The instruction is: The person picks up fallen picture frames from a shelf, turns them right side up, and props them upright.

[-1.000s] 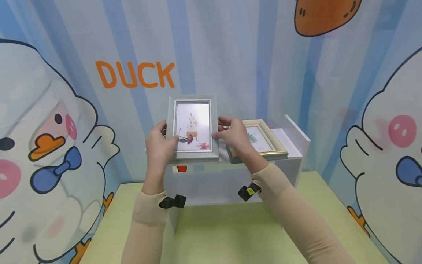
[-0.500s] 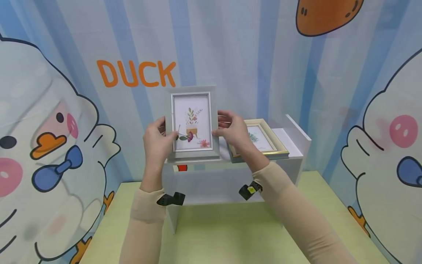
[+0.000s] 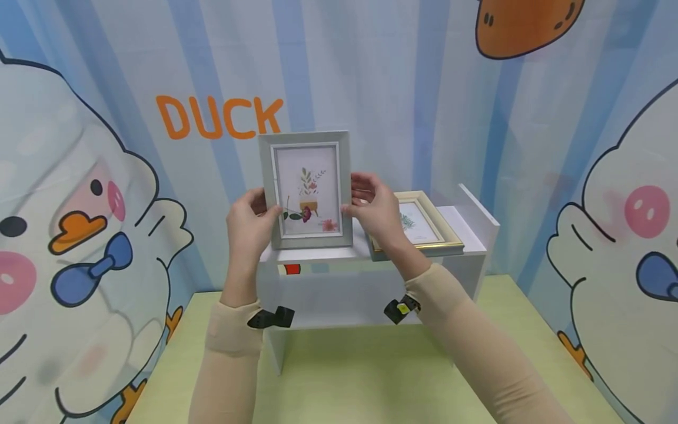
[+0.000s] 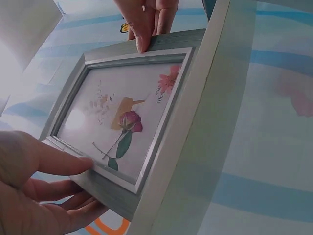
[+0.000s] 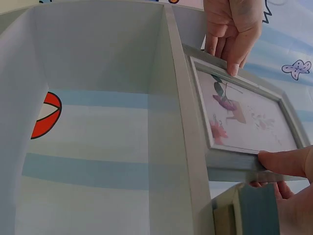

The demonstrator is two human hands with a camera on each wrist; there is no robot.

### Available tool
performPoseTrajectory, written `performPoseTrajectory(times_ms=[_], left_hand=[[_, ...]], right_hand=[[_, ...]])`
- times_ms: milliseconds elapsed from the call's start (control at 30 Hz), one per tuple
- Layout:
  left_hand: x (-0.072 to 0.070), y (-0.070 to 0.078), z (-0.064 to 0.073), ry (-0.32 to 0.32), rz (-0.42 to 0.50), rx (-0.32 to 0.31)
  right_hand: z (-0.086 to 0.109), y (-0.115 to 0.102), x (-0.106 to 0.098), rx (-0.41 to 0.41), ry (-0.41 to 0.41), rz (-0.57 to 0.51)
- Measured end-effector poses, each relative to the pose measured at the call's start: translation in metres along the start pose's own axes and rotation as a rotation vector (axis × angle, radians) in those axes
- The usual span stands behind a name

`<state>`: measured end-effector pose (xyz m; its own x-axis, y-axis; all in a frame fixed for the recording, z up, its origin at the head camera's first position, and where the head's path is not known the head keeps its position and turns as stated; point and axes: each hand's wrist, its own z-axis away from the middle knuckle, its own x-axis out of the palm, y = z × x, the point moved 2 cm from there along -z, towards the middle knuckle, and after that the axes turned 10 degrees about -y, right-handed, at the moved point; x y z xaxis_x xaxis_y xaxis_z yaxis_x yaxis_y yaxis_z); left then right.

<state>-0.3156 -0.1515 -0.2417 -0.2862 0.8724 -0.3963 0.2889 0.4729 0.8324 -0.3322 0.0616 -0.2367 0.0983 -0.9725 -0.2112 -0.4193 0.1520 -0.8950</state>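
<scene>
A grey picture frame (image 3: 293, 162) with a flower print stands nearly upright on the left part of the white shelf's top (image 3: 352, 253). My left hand (image 3: 249, 224) pinches its left side, thumb on the front and fingers behind. On the opposite side my right hand (image 3: 380, 212) holds the border the same way. The left wrist view shows the left thumb (image 4: 73, 164) on the grey border and the print's dark red rose (image 4: 129, 121). Lying face up on the shelf beside my right hand is a cream and gold picture frame (image 3: 449, 240), partly covered by that hand.
The shelf's raised end panel (image 3: 479, 218) rises at the right. Below the top, the shelf has an open compartment, seen in the right wrist view with its grey side wall (image 5: 98, 44). The unit stands on a pale yellow-green table (image 3: 365, 377) before a duck-print curtain (image 3: 371, 76).
The grey frame has tipped from leaning back to nearly upright, its top edge rising and its base shifting slightly back. Both hands have risen a little with it.
</scene>
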Motion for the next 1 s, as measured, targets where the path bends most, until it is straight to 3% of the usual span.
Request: performPoseTrajectory(times_ms=[367,700,1000], left_hand=[[0.001,-0.001,0.004,-0.032,-0.005,-0.047],[0.002,-0.003,0.011,-0.027,0.003,-0.002],[0.002,-0.006,0.016,-0.036,-0.037,-0.009]], right_hand=[[0.001,0.002,0.001,-0.070,0.013,0.000],[0.002,0.003,0.001,-0.091,-0.004,0.019],[0.006,-0.003,0.000,-0.101,-0.019,0.043]])
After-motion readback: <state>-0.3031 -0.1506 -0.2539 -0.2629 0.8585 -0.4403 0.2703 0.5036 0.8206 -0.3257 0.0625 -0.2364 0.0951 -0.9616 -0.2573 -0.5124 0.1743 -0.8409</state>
